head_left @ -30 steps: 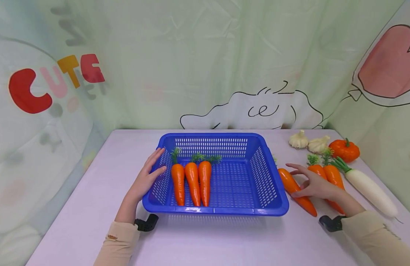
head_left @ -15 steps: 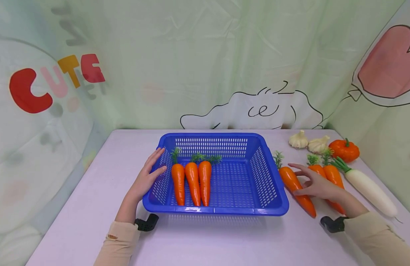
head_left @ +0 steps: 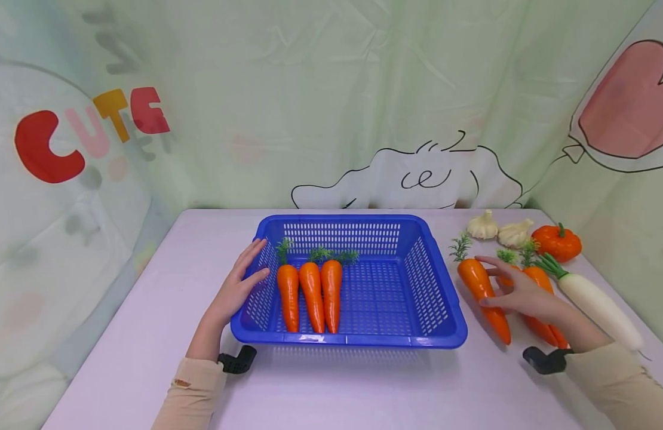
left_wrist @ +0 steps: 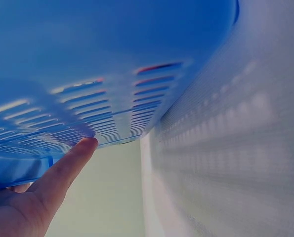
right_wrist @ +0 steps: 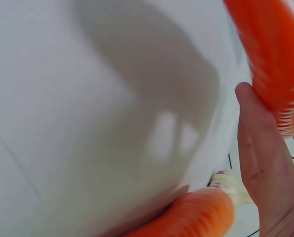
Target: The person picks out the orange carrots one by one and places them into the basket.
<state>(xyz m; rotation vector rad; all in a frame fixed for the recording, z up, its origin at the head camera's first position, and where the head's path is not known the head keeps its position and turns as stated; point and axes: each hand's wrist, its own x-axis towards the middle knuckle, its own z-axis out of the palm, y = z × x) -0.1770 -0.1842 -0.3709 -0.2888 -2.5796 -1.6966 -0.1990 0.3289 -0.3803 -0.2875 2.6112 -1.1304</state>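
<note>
My left hand [head_left: 237,289] rests at the left rim of a blue plastic basket [head_left: 342,340], its fingers extended. In the left wrist view, a straight digit [left_wrist: 70,165] reaches along the basket's slotted outer wall. Inside the basket, three orange carrots [head_left: 310,292] with green tops lie side by side. My right hand [head_left: 516,292] pinches another carrot [head_left: 479,286] between thumb and fingers, just right of the basket. That carrot stands above the table in the right wrist view, where a shadow falls on the cloth. More carrots [head_left: 538,280] lie beneath and behind the right hand.
Two garlic bulbs [head_left: 482,226] sit at the back right beside a small orange pumpkin [head_left: 557,242]. A white radish [head_left: 600,309] with green stalks lies along the table's right side. Printed curtains [head_left: 331,107] rise behind the table [head_left: 165,286].
My right hand has drawn its carrot rightward and upward from the basket's right side, so its green top now shows whole. The left hand and the basket have stayed put.
</note>
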